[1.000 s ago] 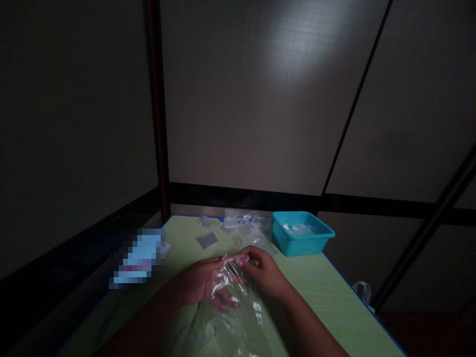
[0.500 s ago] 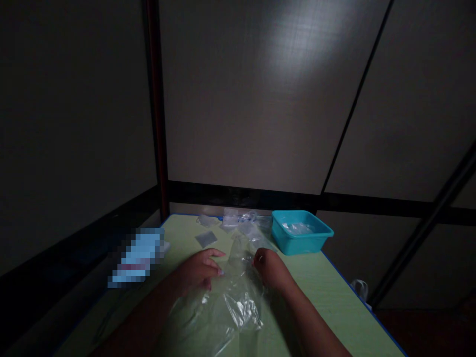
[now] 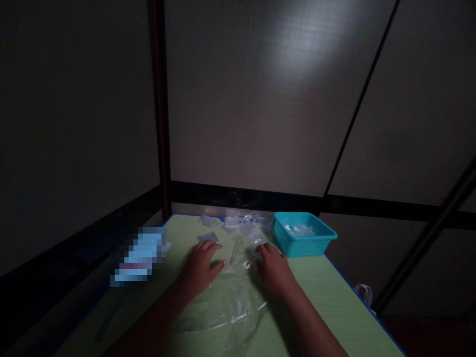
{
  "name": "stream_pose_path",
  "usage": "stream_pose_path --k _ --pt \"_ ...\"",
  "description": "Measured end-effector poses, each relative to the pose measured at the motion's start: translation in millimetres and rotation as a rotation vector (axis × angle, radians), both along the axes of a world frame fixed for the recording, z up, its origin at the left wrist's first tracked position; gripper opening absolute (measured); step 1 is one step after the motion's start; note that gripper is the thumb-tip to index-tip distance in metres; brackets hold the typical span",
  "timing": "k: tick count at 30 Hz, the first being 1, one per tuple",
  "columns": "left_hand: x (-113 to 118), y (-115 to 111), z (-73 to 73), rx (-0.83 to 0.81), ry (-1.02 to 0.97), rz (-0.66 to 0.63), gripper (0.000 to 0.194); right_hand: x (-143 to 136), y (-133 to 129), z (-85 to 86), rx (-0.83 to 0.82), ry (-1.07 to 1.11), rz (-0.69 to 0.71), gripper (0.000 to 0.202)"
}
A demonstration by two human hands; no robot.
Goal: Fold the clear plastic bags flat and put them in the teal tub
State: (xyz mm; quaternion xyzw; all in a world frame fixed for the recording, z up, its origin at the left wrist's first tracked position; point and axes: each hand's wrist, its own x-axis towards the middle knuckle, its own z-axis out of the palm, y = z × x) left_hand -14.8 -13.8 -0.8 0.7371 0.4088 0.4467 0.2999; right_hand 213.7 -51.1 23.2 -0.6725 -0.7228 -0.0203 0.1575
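A large clear plastic bag [image 3: 238, 302] lies spread on the light green table [image 3: 327, 307], its narrow end pointing at the back edge. My left hand [image 3: 203, 265] is at the bag's left side, thumb and fingers apart, with nothing held. On the other side my right hand [image 3: 273, 267] rests palm down with bent, slightly parted fingers at the bag's right edge; it holds nothing that I can see. Just beyond my left fingertips is a small grey square [image 3: 208, 237], partly covered by them.
At the back right stands a turquoise basket [image 3: 307, 245] with clear plastic inside. Several clear packets [image 3: 233, 219] lie along the back edge. A blurred-out bluish device [image 3: 139, 255] is at the left, with a dark cable below it. Walls rise behind and at left.
Both hands have opened and turned palm down. The left has moved forward to the grey square, the right has let its pinch go, and the bag lies flatter. The view has shifted slightly.
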Motion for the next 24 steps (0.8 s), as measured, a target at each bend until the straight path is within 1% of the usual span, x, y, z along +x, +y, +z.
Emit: stream_pose_path --k 2,4,6,8,10,13,17,19,21,23,24 --pt "4.0 -8.7 -1.7 0.011 0.073 -0.109 0.042 1.7 1.5 -5.0 -0.059 0.0 0.018 0.04" --pt "6.4 -15.6 -5.9 -0.022 0.121 -0.25 0.058 6.0 3.2 -9.1 -0.13 0.009 0.015 0.043" --pt "6.8 -19.3 -10.5 -0.056 0.174 -0.372 0.07 10.7 4.3 -11.1 -0.182 0.025 0.029 0.043" --pt "5.9 -19.9 -13.3 -0.065 0.237 -0.451 0.075 13.5 4.4 -11.3 -0.213 0.05 0.054 0.042" --pt "4.6 -18.9 -13.7 -0.05 0.294 -0.496 0.076 13.7 3.4 -10.8 -0.229 0.083 0.059 0.042" --pt "3.7 -17.7 -11.1 -0.015 0.373 -0.536 0.077 10.9 1.5 -11.0 -0.255 0.093 0.069 0.044" --pt "4.1 -18.7 -7.1 0.011 0.45 -0.556 0.075 10.1 3.0 -14.2 -0.253 0.068 0.13 0.044" --pt "4.1 -19.2 -6.4 0.033 0.418 -0.54 0.073 12.3 6.9 -15.1 -0.169 0.127 0.111 0.039" --pt "4.0 -19.1 -6.2 0.055 0.352 -0.5 0.071 14.9 11.8 -13.6 -0.049 0.207 0.037 0.038" --pt "4.2 -18.9 -5.3 0.059 0.308 -0.45 0.066 15.9 15.0 -8.5 0.092 0.286 -0.04 0.044" --pt "4.6 -19.0 -4.2 0.058 0.3 -0.428 0.063 15.2 15.3 -4.8 0.176 0.333 -0.043 0.047"
